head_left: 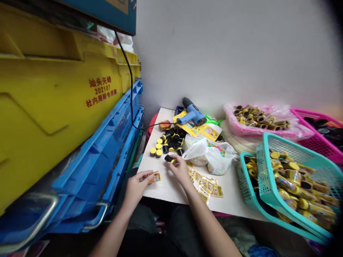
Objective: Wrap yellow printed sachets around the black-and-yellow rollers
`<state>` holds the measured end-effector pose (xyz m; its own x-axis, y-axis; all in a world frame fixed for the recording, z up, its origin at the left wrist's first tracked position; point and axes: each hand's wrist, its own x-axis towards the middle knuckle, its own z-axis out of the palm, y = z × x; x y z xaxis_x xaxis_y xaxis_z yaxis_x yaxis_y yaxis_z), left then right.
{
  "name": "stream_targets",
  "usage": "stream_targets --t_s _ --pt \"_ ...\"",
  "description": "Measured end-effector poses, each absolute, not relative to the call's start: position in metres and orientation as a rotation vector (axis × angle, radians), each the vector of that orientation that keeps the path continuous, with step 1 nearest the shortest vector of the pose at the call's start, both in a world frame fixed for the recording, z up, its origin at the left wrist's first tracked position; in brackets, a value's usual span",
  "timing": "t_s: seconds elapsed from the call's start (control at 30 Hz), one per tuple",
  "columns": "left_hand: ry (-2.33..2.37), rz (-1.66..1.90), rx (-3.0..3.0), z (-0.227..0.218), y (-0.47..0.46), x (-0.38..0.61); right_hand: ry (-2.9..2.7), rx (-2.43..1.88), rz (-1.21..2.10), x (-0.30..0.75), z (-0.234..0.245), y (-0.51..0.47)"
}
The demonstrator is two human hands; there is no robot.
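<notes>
My left hand [137, 185] pinches a small yellow printed label [155, 177] just above the near edge of the white board [166, 189]. My right hand [179, 167] grips a small black and yellow tube [169, 159] lying on its side. Just beyond it stands a cluster of several black tubes with yellow caps [167, 141]. To the right of my right hand lies a loose pile of yellow labels [206, 185].
A blue heat gun [191, 112] with a black cord lies at the back on yellow cards. A clear bag of coloured beads [207, 153] sits mid-board. Teal baskets [268, 171] and a pink basket [316, 132] hold wrapped tubes at right. Stacked yellow and blue crates [66, 117] wall the left.
</notes>
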<state>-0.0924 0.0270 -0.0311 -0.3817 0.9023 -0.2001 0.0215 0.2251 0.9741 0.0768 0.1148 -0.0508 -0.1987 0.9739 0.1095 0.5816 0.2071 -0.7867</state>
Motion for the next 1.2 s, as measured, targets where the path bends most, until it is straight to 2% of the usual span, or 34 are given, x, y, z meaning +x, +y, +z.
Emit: stream_targets --t_s 0.13,0.23,0.4,0.57,0.73,0.8,0.97,1.2 --pt "1.633 1.32 0.866 -0.028 0.028 -0.09 -1.436 -1.157 1.335 0.11 -0.044 0.079" --pt "1.553 1.33 0.854 -0.026 0.027 -0.083 -1.288 -1.012 1.524 0.122 -0.036 0.061" --pt "1.469 1.316 0.915 -0.022 0.024 -0.074 -1.372 -1.02 1.614 0.124 -0.022 0.058" --pt "1.416 1.198 1.081 -0.012 0.021 -0.069 -1.604 -1.087 1.424 0.129 -0.02 0.054" --pt "1.246 1.12 1.018 -0.008 0.02 -0.058 -1.602 -0.884 1.389 0.127 -0.027 0.045" --pt "1.177 1.123 0.964 -0.008 0.018 -0.052 -1.463 -0.832 1.511 0.123 -0.032 0.04" --pt "1.058 1.114 0.853 -0.008 0.013 -0.04 -0.831 -0.567 2.075 0.106 -0.043 0.025" --pt "1.064 1.064 0.973 0.007 0.01 -0.04 -0.796 -0.507 2.116 0.111 -0.037 0.025"
